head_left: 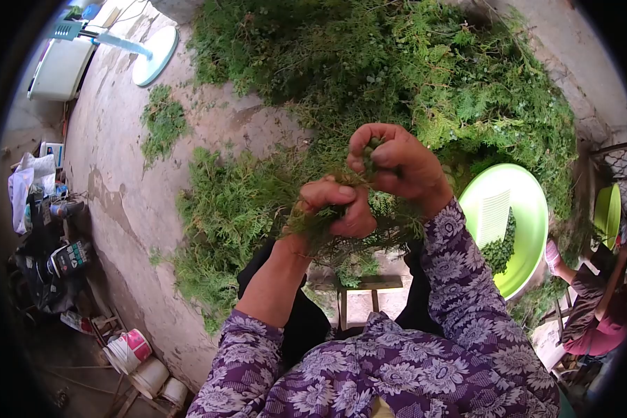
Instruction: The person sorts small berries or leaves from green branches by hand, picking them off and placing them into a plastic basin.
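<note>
My left hand (336, 205) is closed around a leafy conifer sprig (312, 233) with flat, scaly green foliage, which spreads out below and beside the fingers. Just above and to the right, my right hand (403, 167) is curled shut on a few small green cones (375, 143), partly hidden by the fingers. Both hands are close together over my lap. Right of them stands a lime-green basin (531, 254) with a heap of small green cones (500, 252) and a pale ridged patch on its inner side.
A large pile of conifer branches (313, 63) covers the ground ahead, with a smaller clump (164, 122) at left. A pale blue stand base (155, 57) is at upper left. Buckets (129, 350) stand at lower left. Another person (595, 306) sits at right near a green basin (607, 216).
</note>
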A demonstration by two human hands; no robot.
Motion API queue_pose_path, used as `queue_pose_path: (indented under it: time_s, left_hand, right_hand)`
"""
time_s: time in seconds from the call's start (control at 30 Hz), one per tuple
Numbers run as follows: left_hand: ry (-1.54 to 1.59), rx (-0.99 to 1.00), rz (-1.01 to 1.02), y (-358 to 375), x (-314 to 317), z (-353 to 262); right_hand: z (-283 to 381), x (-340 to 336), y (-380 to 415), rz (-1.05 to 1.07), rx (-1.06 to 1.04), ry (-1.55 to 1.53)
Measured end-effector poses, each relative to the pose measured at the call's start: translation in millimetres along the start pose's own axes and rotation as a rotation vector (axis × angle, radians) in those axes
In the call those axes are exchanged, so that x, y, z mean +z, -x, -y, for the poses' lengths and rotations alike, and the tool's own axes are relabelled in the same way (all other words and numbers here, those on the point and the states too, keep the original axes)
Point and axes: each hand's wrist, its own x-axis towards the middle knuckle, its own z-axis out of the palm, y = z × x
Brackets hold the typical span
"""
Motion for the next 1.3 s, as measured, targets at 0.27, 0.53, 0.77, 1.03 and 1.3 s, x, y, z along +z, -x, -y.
queue_pose_path:
  time_s: [0.27, 0.53, 0.77, 1.03, 1.3]
  left_hand:
    - [0.240, 0.294, -0.131, -6.9, -26.9, -9.2]
    - [0.428, 0.520, -0.422, 23.6, -41.0, -3.2]
    - [0.335, 0.726, -0.086, 66.9, 33.1, -34.4]
    - [0.166, 0.751, 0.204, 101.9, 126.1, -40.7]
    - [-0.047, 0.818, 0.169, 151.6, 186.0, -22.0]
  right_hand:
    - [32.0, -40.7, 11.6, -0.040, -0.216, -0.544]
    - [31.0, -80.4, 136.9, -0.370, -0.527, -0.512]
    - [-30.5, -150.0, 341.5, -1.328, -0.637, -0.375]
    - [-85.3, -133.3, 443.6, -1.518, -0.517, -0.161]
    - [-96.4, -168.4, 465.6, -1.516, -0.696, -0.448]
